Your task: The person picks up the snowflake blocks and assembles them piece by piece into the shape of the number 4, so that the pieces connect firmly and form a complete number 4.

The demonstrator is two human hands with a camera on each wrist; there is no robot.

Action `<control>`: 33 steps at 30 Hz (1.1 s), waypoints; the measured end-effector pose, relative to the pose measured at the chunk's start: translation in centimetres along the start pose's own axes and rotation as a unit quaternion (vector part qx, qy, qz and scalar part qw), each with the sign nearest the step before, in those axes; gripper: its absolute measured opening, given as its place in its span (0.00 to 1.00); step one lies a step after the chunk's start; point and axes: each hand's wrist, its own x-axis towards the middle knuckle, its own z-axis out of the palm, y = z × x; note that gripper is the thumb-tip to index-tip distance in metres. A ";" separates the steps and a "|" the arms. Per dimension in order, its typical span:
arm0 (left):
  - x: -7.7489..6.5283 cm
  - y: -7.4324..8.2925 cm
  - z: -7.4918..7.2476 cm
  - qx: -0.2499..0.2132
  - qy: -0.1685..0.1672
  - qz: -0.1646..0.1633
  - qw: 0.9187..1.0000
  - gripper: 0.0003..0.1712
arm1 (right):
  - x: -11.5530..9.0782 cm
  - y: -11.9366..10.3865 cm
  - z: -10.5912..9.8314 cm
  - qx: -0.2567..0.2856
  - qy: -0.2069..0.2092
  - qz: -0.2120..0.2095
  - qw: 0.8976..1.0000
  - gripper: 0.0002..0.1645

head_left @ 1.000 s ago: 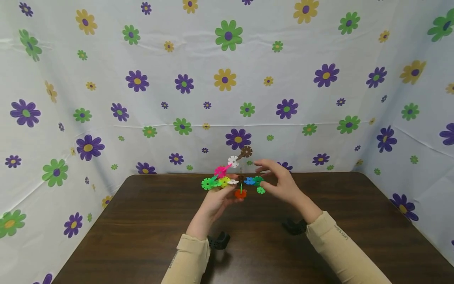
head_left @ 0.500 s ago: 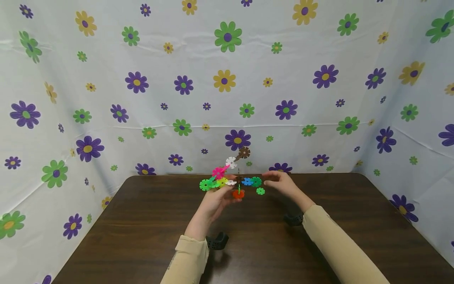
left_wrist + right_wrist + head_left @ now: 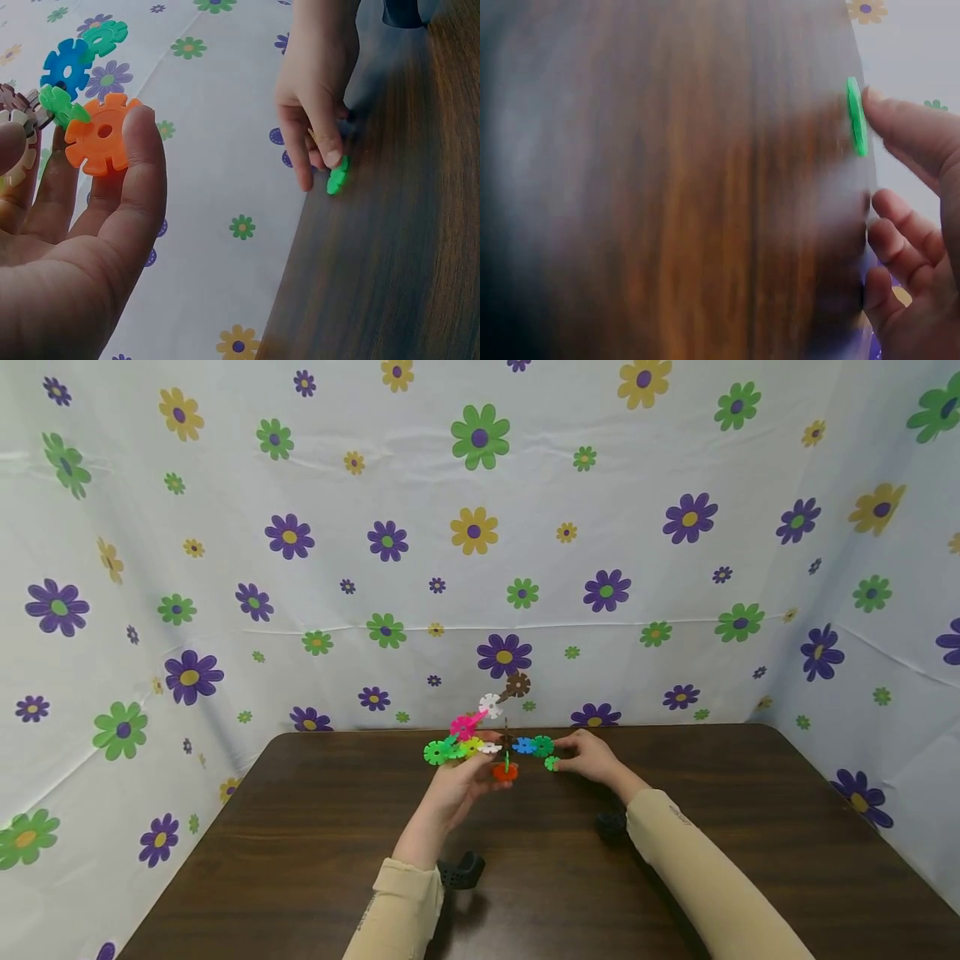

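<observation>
My left hand (image 3: 452, 789) holds up a branching build of interlocking notched plastic discs (image 3: 462, 727) above the table. Brown, white, pink, yellow, green and blue pieces make it up. Close by, the left wrist view shows an orange disc (image 3: 86, 146) against a fingertip, with a green disc (image 3: 64, 105) slotted into it and a blue disc (image 3: 60, 56) behind. A loose bright green disc (image 3: 856, 120) lies near the table's far edge. My right hand (image 3: 596, 756) is down at it, thumb tip right at its edge, the other fingers loosely bent.
The dark wooden table (image 3: 300, 835) extends under both arms. A white flowered cloth (image 3: 420, 568) hangs behind it and along both sides. Black wrist mounts (image 3: 461, 870) sit below the beige sleeves (image 3: 401, 906).
My right hand has moved off the build's right end and down to the loose green disc, which stays in place. The left hand still holds the build, barely shifting.
</observation>
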 end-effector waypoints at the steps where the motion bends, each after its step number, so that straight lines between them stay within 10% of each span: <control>1: 0.0 0.0 0.0 0.001 0.000 0.000 1.000 0.13 | 0.0 -0.1 0.0 -0.011 0.000 0.001 1.000 0.26; 15: 0.2 0.0 0.2 -0.001 -0.002 0.001 1.000 0.11 | 0.3 -0.7 0.0 -0.044 -0.009 -0.005 0.999 0.13; 25: 0.0 -0.2 0.5 0.005 -0.002 0.004 1.000 0.12 | -0.4 -1.0 -1.5 0.138 -0.012 0.023 0.990 0.11; 33: -0.1 -0.3 0.5 0.007 0.001 0.000 1.000 0.11 | -1.6 -6.4 -5.8 0.235 0.052 0.024 0.970 0.19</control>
